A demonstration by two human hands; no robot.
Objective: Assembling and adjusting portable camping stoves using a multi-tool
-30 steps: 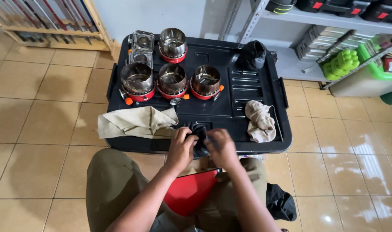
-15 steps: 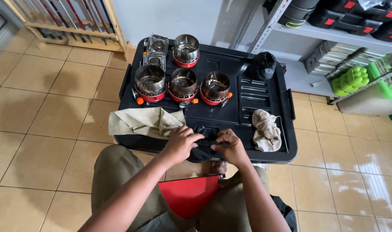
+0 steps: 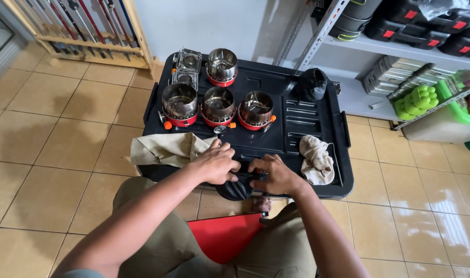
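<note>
Black drawstring pouch [image 3: 236, 186] at the near edge of the black plastic case lid [image 3: 307, 128].
Soft and light, likely best gripped at its mouth; left hand [image 3: 214, 163] and right hand [image 3: 276, 175] pinch it closed-fingered, camp stoves [image 3: 218, 105] beyond, beige cloth [image 3: 165, 148] beside.

- One head-worn view, looking steeply down and forward from above the person's lap.
- Near range: black tray [image 3: 317, 128] fills mid-frame, tiled floor [image 3: 49, 154] around it.
</note>
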